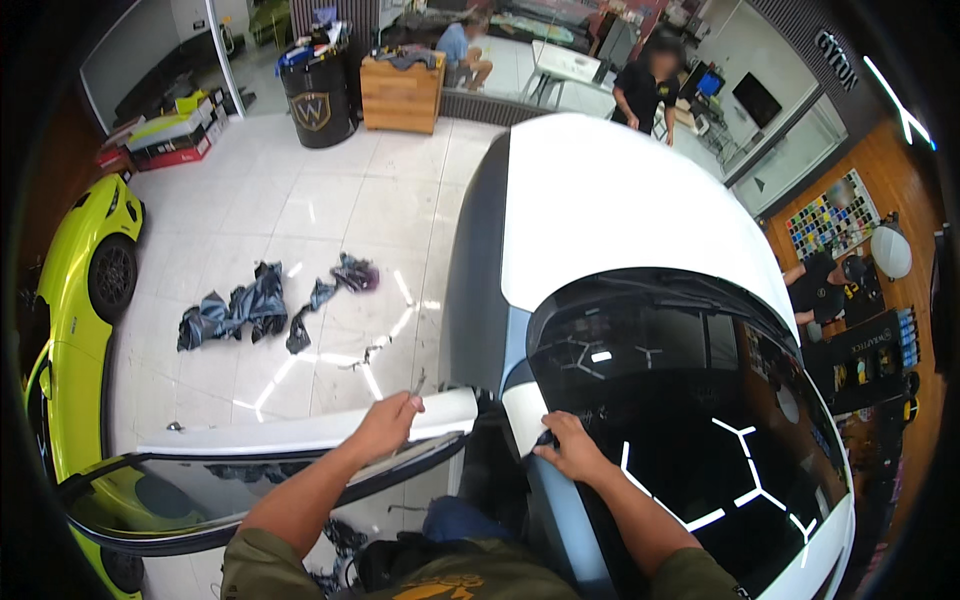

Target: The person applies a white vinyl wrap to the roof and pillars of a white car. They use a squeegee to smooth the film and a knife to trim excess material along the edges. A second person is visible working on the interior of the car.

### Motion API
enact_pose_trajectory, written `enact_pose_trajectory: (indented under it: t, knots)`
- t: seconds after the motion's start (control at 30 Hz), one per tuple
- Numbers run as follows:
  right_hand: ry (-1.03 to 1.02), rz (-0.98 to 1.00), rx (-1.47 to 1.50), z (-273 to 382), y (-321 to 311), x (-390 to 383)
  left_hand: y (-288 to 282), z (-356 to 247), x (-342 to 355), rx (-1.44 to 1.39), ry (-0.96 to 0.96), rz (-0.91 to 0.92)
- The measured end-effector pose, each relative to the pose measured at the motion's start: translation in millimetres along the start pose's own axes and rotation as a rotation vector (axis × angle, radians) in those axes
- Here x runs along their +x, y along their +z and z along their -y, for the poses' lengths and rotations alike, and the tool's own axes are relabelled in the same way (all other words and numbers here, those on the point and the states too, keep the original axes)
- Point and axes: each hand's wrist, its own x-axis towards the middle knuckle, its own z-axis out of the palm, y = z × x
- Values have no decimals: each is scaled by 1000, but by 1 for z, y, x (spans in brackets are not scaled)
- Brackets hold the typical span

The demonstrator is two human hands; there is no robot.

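My left hand (388, 426) is above the opened car door (320, 428), its fingers closed in a pinch. A thin greyish strip (421, 380) sticks up from those fingers. At the base of the windshield pillar, my right hand (574, 448) is closed around a small dark tool, mostly hidden by the fingers, so its kind is unclear. It touches the edge of a white film piece (523, 412) on the blue-grey pillar (568, 520). Beyond lies the white hood (620, 200), with the dark windshield (640, 370) to the right.
Crumpled dark film (235, 312) lies on the tiled floor. A yellow-green car (82, 290) stands at the left. Farther back are a black barrel (322, 105) and a wooden cabinet (402, 95). One person (648, 95) stands beyond the hood, another (822, 285) at the right.
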Motion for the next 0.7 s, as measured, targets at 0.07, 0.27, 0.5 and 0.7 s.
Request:
enact_pose_trajectory:
  t: [0.07, 0.27, 0.5, 0.7]
  knots:
    - [-76, -3, -164, -3, 6, 0, 1, -6, -1, 6, 7, -14]
    - [-4, -86, 12, -1, 8, 1, 2, -5, 0, 14, 37, -7]
    - [-1, -194, -80, 16, 12, -21, 0, 11, 10, -48, 44, -68]
    - [-36, -174, 26, 47, -3, -47, 0, 2, 3, -91, 26, -66]
